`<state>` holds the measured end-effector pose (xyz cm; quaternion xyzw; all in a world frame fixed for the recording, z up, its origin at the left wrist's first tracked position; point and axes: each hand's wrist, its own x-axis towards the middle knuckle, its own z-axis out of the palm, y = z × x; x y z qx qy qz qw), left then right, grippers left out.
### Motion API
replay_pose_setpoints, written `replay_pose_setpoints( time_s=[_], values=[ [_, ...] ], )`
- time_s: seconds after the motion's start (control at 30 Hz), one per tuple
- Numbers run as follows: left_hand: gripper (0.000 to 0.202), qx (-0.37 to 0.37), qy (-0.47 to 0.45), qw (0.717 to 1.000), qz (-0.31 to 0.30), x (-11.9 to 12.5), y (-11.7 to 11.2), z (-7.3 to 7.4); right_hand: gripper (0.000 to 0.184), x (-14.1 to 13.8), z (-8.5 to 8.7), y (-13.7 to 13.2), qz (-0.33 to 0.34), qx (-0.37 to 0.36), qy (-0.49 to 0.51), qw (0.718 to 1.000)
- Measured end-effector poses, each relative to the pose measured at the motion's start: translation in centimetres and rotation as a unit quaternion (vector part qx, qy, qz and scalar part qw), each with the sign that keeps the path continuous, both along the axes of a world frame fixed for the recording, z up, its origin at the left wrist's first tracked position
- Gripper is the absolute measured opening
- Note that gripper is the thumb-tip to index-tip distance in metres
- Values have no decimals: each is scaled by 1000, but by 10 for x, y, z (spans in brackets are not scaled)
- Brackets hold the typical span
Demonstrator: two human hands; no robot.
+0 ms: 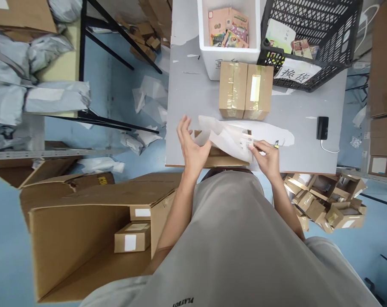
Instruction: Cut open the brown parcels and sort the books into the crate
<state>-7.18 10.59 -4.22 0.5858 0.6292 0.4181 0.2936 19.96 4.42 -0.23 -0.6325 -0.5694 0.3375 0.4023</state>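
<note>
On the near side of the taped carton pair (240, 93), a thin white sheet (227, 138) partly covers brown cardboard (225, 161). The right hand (266, 156) pinches the sheet's right end between thumb and fingers; the left hand (193, 147) is open, fingers spread, beside its left part. Beyond the carton pair stands a white bin (209, 62); beyond and to its right, a black plastic crate (336, 66).
</note>
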Motion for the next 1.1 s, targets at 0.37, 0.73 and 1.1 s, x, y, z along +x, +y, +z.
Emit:
replay_pose_setpoints(
  time_s=[0.37, 0.73, 1.1],
  values=[
    [67, -213, -251, 944, 12, -1, -2, -23, 53, 46, 7, -11, -98, -117, 197, 968],
    [27, -178, -123, 976, -37, -20, -10, -44, 42, 143, 36, -50, -249, 30, 147, 957],
    [49, 6, -65, 998, 23, 4, -16, 5, 48, 75, 64, -22, -263, 102, 296, 913]
  ],
)
